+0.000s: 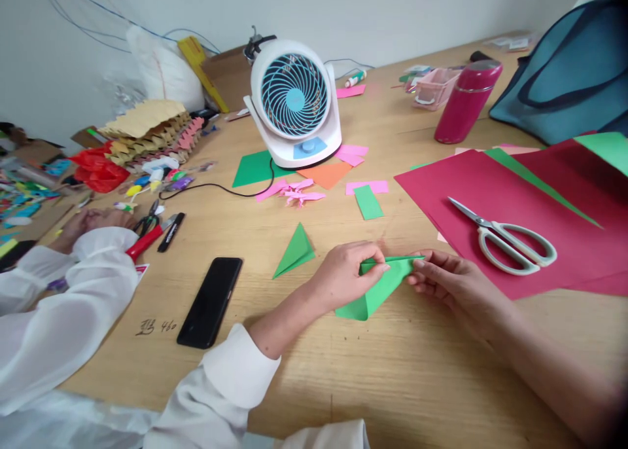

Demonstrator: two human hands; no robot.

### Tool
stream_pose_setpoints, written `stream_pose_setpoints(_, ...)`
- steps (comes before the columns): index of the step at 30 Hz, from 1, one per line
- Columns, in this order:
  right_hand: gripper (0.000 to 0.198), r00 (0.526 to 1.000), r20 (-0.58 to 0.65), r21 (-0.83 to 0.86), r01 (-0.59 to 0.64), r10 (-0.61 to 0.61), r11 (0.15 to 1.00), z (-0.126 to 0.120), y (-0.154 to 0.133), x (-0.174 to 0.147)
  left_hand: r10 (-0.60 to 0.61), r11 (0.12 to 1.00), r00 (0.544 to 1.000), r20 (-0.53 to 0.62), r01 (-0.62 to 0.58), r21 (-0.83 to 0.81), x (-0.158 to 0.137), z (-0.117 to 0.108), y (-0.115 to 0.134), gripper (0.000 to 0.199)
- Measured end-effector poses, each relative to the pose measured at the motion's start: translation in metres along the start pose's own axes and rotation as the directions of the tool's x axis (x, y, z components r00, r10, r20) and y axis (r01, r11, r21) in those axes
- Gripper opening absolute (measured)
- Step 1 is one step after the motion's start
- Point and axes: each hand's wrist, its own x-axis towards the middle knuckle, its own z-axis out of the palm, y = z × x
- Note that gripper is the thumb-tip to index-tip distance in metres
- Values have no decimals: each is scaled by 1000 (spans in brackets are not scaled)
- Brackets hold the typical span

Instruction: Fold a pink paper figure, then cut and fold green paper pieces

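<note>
Both of my hands hold a sheet of green paper [385, 290] just above the wooden table. My left hand [350, 272] pinches its upper left edge between thumb and fingers. At the upper right corner, the thumb and fingers of my right hand [451, 282] are closed on the same sheet. A narrow fold runs along the top edge between the hands, and the lower left part hangs loose. Left of it lies a folded green paper triangle [295, 251]. A small green paper rectangle [367, 202] rests beyond my hands, partly over a pink strip [381, 187].
Scissors [510, 239] lie on red paper sheets [441, 186] at right. A white fan [294, 102] stands at the back near pink paper pieces [297, 192]. A black phone [210, 302] is at left, beside a co-worker's white sleeves [73, 324]. A magenta bottle [466, 102] stands back right.
</note>
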Motion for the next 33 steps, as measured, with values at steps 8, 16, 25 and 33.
stream_pose_setpoints(8, 23, 1000, -16, 51, 27, -26, 998, 0, 1, 0, 26, 997, 999, -32, -23, 79, -2, 4, 5, 9)
stream_pose_setpoints(16, 27, 998, -6, 31, 69, -69, 997, -3, 4, 2, -2, 905, 921, -389, 168, 391, -1, -63, -10, 22)
stream_pose_setpoints(25, 31, 993, 5, -44, 122, -122, 992, 0, 2, 2, -648, 420, 678, -348, 699, 579, -59, -96, -101, 78)
stream_pose_setpoints(33, 31, 986, 23, -101, 168, -166, 981, -3, 7, 6, -466, 584, 834, -295, 541, 605, -67, -15, -69, 86)
